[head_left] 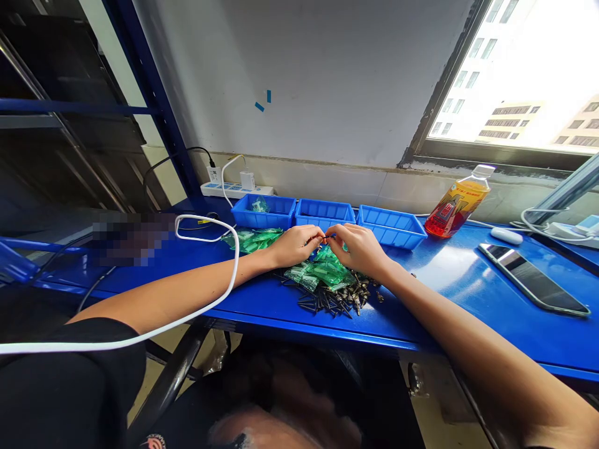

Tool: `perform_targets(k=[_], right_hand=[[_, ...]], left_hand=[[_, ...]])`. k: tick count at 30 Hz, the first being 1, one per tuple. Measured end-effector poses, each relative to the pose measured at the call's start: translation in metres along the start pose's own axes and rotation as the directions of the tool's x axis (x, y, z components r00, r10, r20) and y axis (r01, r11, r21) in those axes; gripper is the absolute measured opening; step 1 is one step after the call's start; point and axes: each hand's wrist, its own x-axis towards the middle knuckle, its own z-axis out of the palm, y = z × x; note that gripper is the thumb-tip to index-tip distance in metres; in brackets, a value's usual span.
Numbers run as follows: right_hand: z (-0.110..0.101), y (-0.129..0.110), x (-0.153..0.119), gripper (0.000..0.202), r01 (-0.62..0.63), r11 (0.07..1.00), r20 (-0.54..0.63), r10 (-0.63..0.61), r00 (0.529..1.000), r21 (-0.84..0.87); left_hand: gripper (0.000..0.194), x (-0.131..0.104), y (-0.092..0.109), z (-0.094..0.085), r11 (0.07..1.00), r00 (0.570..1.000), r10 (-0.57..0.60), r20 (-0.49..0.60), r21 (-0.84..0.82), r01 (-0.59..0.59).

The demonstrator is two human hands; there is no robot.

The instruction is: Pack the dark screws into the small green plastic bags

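Note:
My left hand [296, 245] and my right hand [358, 247] meet over the blue table, fingertips almost touching. Both are closed in a pinch around something small and dark, with a reddish bit, too small to name. Under them lie green-printed clear plastic packets [322, 271]. A loose heap of dark screws [330, 299] and brassy metal fittings [361, 292] spreads in front of the packets. More green packets [259, 239] lie to the left, partly behind my left forearm.
Three blue bins stand behind my hands: a left bin [264, 221] with a clear packet in it, a middle bin [322, 209] and a right bin [393, 234]. Rightward are a drink bottle [456, 206] and a phone [533, 279]. A white cable [206, 305] crosses my left forearm.

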Motion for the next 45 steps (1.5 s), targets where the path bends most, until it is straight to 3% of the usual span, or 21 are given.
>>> perform_targets(k=[10,20,45], right_hand=[[-0.0098,-0.0008,0.0028,0.013,-0.057,0.998,-0.06,0.056,0.997,-0.006],[-0.0019,-0.0014,0.0008,0.018,-0.041,0.999,0.001,0.041,0.999,-0.007],[-0.0034,-0.0029,0.0009,0.017,-0.034,0.999,-0.06,0.032,0.998,-0.025]], left_hand=[[0.024,-0.0002,-0.0001,-0.0002,1.0,1.0,-0.015,0.008,-0.022,0.015],[0.021,-0.0007,0.0007,-0.0008,1.0,1.0,-0.005,0.01,-0.03,0.006],[0.014,-0.0014,0.003,-0.0002,0.992,0.998,-0.064,-0.014,-0.113,0.062]])
